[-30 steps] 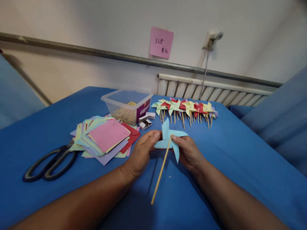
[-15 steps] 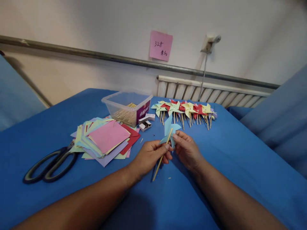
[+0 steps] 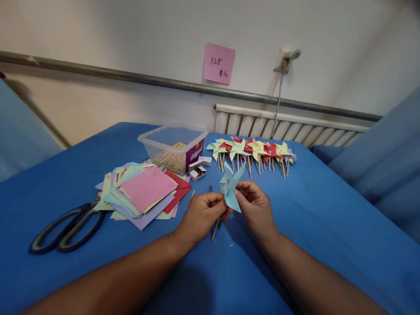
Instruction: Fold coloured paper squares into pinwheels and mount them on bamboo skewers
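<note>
A light blue paper pinwheel on a thin wooden stick is held between both hands above the blue cloth. My left hand is closed around the stick just below the paper. My right hand pinches the pinwheel's paper at its right side. The stick's lower end pokes out under my left hand. The pinwheel stands nearly edge-on to the camera.
A row of finished pinwheels lies at the back. A clear plastic box holds sticks, with small white boxes beside it. A stack of coloured paper squares and black scissors lie at left on the blue table.
My left hand slid up the stick toward the paper. The pinwheel turned from flat-facing to nearly edge-on and rose slightly, and both hands drew closer together.
</note>
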A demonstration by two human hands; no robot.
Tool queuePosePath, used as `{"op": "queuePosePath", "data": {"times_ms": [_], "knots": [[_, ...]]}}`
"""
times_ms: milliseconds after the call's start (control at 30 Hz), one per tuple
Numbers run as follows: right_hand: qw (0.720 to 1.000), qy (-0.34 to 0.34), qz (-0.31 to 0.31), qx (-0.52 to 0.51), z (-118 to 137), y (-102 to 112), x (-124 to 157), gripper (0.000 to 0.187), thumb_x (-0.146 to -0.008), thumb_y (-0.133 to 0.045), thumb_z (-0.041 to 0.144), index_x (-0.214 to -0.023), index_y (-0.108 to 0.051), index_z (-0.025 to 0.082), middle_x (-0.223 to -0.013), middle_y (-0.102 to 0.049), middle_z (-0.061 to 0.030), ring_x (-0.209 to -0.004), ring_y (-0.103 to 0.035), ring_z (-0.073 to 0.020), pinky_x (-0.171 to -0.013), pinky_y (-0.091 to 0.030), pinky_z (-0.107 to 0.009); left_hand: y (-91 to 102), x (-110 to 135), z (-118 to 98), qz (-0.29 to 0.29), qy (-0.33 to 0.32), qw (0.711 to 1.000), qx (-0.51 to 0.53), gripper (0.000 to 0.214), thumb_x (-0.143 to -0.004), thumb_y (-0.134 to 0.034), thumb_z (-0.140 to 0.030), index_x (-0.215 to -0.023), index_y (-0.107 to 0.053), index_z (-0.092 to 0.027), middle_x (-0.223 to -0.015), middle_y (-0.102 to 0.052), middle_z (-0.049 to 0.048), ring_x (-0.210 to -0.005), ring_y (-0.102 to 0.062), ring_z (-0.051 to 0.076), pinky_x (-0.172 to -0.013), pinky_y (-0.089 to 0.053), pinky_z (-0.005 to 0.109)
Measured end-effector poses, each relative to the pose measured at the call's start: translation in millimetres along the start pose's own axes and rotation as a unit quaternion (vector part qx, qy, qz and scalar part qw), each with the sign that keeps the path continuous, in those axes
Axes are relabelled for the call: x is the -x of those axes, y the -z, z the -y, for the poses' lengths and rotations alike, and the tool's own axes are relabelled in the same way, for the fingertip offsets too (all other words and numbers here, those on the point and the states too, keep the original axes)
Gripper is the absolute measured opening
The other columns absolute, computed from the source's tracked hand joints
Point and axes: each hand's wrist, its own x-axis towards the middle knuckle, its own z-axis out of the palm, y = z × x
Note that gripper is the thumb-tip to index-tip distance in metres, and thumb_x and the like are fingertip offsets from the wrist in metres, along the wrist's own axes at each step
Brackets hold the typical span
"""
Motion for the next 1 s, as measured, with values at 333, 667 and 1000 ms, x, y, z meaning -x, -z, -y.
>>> {"op": "queuePosePath", "data": {"times_ms": [333,667,1000], "knots": [[0.999,-0.006,-0.011,-0.03,0.2,-5.6,5.6,0.026,-0.066,-0.075,0.022,-0.088,-0.062,0.021,-0.075,-0.062,0.0012,-0.063,-0.053,-0.012,-0.057,-0.044,-0.025,-6.0,1.9,5.3,0.022,0.027,0.999,0.039,0.027,-0.071,-0.07,-0.043,-0.066,-0.066,-0.016,-0.055,-0.064,0.0021,-0.047,-0.056,0.011,-0.047,-0.043,0.021],[0.988,-0.06,-0.012,-0.143,1.4,-0.6,-6.0,0.025,-0.065,-0.078,0.022,-0.086,-0.067,0.02,-0.083,-0.069,-0.001,-0.069,-0.06,-0.0118,-0.067,-0.047,-0.025,11.5,-3.6,-1.1,-0.091,-0.054,0.994,-0.024,0.026,-0.079,-0.062,-0.043,-0.075,-0.063,-0.017,-0.067,-0.064,0.0013,-0.06,-0.058,0.013,-0.058,-0.045,0.024],[0.972,-0.136,0.081,-0.172,1.6,-7.2,4.4,0.021,-0.062,-0.08,0.019,-0.08,-0.07,0.018,-0.068,-0.065,0.0032,-0.058,-0.052,-0.008,-0.061,-0.041,-0.021,12.7,-10.9,2.4,-0.02,-0.02,0.988,0.15,0.029,-0.072,-0.072,-0.035,-0.093,-0.067,-0.016,-0.092,-0.069,0.0049,-0.081,-0.062,0.017,-0.079,-0.047,0.029]]}}
